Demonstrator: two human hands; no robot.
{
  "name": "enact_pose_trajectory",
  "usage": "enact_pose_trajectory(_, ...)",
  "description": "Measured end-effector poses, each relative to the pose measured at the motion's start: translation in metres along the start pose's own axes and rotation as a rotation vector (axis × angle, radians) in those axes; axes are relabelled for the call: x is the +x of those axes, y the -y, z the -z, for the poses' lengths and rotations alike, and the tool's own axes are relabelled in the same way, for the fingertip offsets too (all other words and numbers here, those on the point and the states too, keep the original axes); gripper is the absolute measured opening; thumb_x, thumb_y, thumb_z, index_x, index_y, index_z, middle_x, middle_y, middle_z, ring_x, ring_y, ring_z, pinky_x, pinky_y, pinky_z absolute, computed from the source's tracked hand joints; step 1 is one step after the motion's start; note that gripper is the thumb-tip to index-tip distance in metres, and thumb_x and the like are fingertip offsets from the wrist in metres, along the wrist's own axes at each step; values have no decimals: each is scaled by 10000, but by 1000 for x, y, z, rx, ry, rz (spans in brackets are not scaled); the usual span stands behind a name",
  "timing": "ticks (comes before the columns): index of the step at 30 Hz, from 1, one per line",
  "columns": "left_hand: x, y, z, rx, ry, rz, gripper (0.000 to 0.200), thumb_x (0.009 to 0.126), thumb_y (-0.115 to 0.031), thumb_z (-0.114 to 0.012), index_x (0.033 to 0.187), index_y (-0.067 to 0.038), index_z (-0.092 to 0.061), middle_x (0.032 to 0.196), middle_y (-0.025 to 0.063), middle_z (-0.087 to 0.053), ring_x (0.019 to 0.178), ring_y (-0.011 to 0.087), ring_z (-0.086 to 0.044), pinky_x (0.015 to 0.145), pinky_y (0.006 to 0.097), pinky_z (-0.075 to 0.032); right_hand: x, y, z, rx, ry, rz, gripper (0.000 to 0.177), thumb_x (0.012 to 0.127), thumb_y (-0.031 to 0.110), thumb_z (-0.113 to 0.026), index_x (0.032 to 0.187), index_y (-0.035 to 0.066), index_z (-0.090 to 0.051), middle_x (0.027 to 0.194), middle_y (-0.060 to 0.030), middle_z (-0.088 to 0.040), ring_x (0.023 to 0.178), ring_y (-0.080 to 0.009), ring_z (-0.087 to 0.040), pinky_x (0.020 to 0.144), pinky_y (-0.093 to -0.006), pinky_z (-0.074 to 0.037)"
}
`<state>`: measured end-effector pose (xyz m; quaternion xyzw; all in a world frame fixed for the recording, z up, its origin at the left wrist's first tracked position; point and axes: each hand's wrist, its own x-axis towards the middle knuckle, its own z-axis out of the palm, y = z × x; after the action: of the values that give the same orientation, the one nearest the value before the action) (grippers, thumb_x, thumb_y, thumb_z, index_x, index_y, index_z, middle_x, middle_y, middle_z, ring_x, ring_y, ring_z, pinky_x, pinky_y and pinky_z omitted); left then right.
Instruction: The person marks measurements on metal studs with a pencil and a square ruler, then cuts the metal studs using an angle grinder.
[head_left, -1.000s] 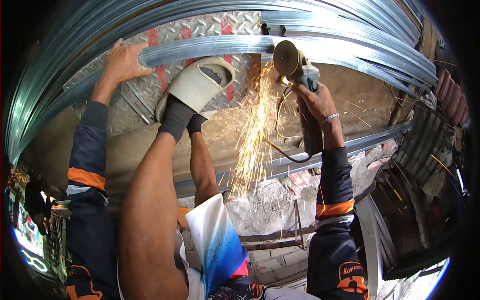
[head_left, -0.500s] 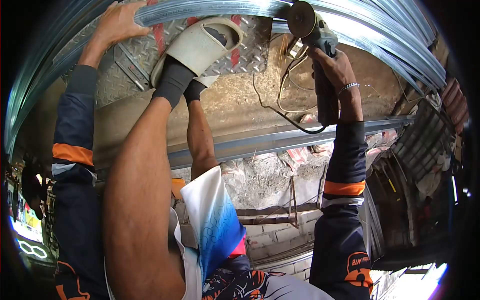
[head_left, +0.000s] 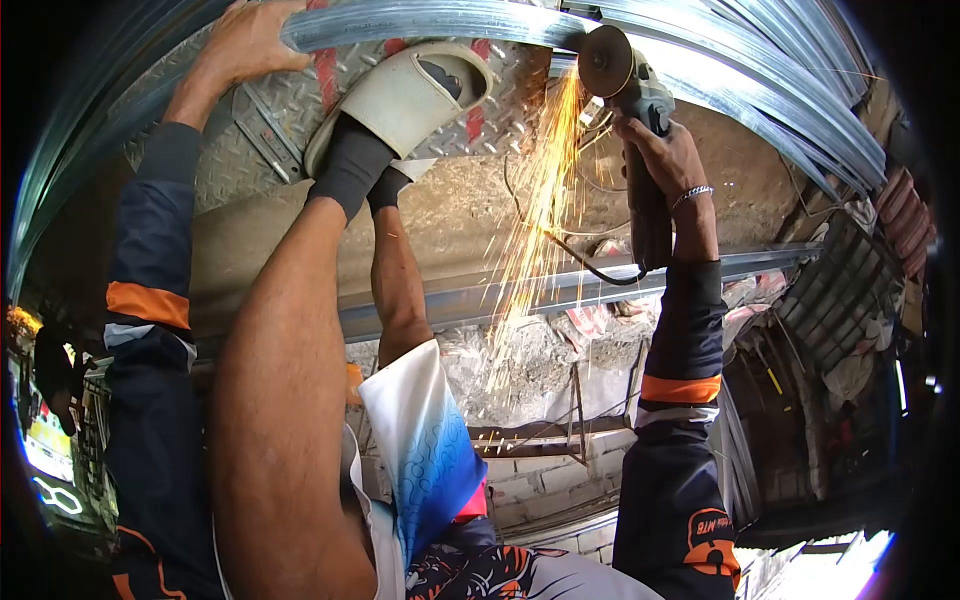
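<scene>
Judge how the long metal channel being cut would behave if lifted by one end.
Probably whippy: the metal channel is long and thin-looking, so it would likely sag. Likely light, since the left hand and a sandalled foot alone pin it. Its shiny surface looks slippery; its cut edge by the grinder may be sharp.

Diamond plate (head_left: 270, 110) under galvanized steel channel (head_left: 430, 20) and sandalled foot (head_left: 400, 95).
</scene>
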<state>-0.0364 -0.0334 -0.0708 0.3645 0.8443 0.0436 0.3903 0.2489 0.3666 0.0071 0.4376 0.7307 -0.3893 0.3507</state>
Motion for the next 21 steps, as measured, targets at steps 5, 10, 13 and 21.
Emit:
enact_pose_trajectory(5,-1,0,-5,-15,-70,-18,565,596,-432,-861,1068,-147,-740,1003,164,-753,1016,385,-693,1094,653,-365,-1,2,3,-45,4,55,510,831,446,-732,948,-51,-707,756,-92,-680,693,-172,-607,677,-333,-502)
enact_pose_trajectory(10,0,0,-7,21,-73,-25,568,594,-445,-865,1062,-146,-742,991,166,-753,997,389,-695,1083,649,-376,0,7,10,11,92,18,555,827,502,-738,917,-46,-710,731,-67,-659,689,-160,-591,664,-339,-487)
enact_pose_trajectory(13,-2,-3,-5,12,-86,-30,581,596,-452,-869,1072,-146,-740,980,168,-754,985,391,-695,1069,631,-392,7,1,6,-78,27,-13,560,812,507,-738,938,-38,-728,745,-80,-669,690,-165,-597,665,-344,-486)
enact_pose_trajectory(21,-1,-3,-9,98,-138,-73,627,598,-480,-867,1057,-76,-728,993,199,-738,973,410,-685,1003,574,-439,12,-4,10,-72,26,8,542,783,490,-737,957,-24,-754,781,-104,-705,724,-193,-643,708,-353,-505)
